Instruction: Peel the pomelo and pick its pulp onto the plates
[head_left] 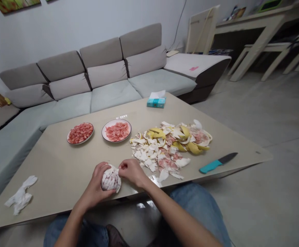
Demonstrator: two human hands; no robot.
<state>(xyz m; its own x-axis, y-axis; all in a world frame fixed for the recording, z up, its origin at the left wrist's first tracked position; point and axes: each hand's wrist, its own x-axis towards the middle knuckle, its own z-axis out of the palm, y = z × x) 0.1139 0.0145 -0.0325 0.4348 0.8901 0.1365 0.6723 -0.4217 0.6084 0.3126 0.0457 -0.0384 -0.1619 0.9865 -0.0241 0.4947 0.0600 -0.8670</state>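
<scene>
A peeled pomelo [110,179], white with reddish patches, is held over the table's near edge. My left hand [98,181] wraps round its left side. At the fruit's upper right, my right hand [132,172] is closed with fingertips pinched against the white pith; the bit between them is too small to make out clearly. Right of my hands lies a heap of white pith pieces [148,152], yellow peel [194,148] and pinkish membranes [168,162]. Beyond my hands, one plate [129,133] and another plate [89,137] bear pink pomelo flesh.
A knife [217,163] with a turquoise handle lies near the table's right edge. At the far side stands a tissue pack [156,100]. Crumpled white tissue [22,196] rests at the left of the table [54,164]. A grey sofa [108,94] stands behind.
</scene>
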